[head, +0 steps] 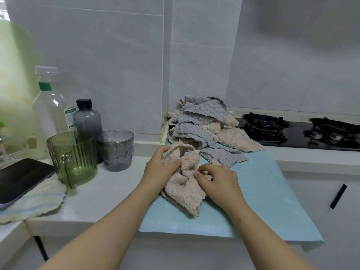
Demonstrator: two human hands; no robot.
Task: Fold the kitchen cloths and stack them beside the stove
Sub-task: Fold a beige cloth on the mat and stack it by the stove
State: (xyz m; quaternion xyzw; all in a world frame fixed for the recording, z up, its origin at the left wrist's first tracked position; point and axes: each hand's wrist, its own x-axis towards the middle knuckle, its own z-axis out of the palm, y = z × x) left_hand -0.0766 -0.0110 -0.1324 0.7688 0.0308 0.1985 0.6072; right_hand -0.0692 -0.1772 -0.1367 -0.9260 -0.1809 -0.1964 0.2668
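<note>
A fluffy pink cloth [185, 191] lies crumpled on the blue mat [263, 201] on the tabletop [101, 195]. The left hand [157, 168] pinches its raised upper edge, and the right hand [220, 182] grips its bunched middle, fingertips buried in folds. Behind it, a loose pile [200, 123] of grey and pink cloths leans beside the stove [292, 133], hiding its lower layers.

**Cloth heap crowds corner beside stove**

A heap of cloths [202, 123] fills the back of the mat [268, 193], reaching the stove [292, 141]. Left, a green cup [72, 158], grey glass [116, 151] and bottles [87, 121] stand bunched. The mat's near right part and the counter [109, 190] before the glass lie open.
</note>
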